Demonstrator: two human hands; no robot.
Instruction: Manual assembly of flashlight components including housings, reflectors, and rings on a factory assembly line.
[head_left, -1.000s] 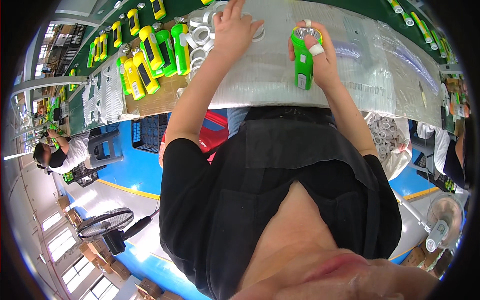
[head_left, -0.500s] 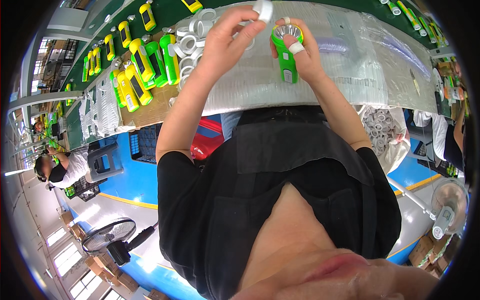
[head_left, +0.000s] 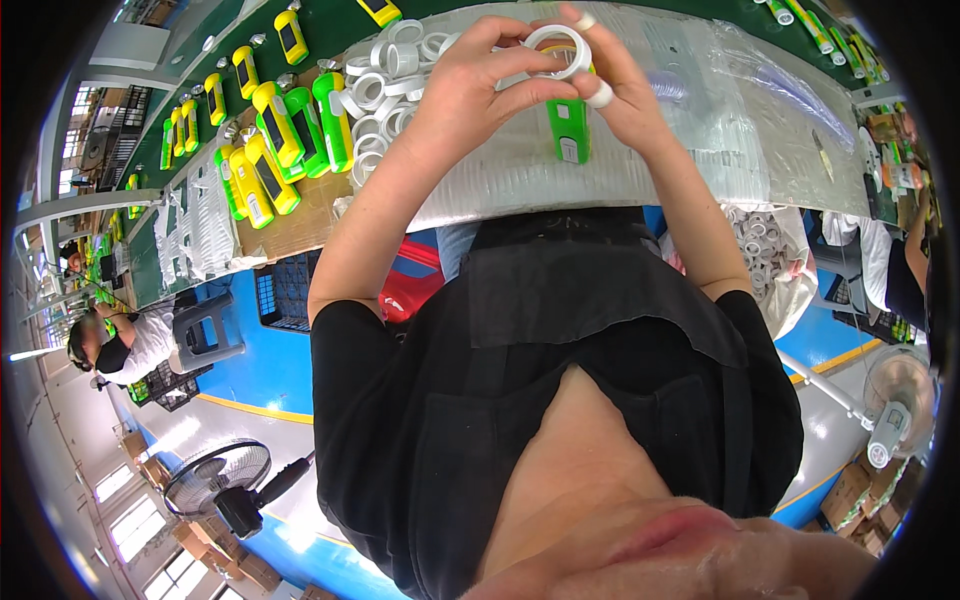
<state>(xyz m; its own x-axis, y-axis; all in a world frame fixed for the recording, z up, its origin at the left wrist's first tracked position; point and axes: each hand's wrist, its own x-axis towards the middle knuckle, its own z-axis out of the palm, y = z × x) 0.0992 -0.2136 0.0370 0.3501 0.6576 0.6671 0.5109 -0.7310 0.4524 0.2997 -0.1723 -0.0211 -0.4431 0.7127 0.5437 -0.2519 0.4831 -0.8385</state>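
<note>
A white plastic ring is pinched in my left hand, over the head of a green flashlight. My right hand, with white tape on its thumb and a finger, holds that flashlight upright by its head. The ring covers most of the flashlight's top, so whether it touches the rim I cannot tell. Left of my left hand lies a heap of white rings. Beyond it, several green and yellow flashlights rest on the table, some with dark panels.
Plastic sheeting and cardboard cover the table. A knife lies at the right, near a clear plastic sleeve. A sack of rings stands below the table edge. Fans flank me; a person sits at far left.
My left hand has brought the white ring down and right, from beside the flashlight to over its head. The flashlight stays in my right hand, nearly in place.
</note>
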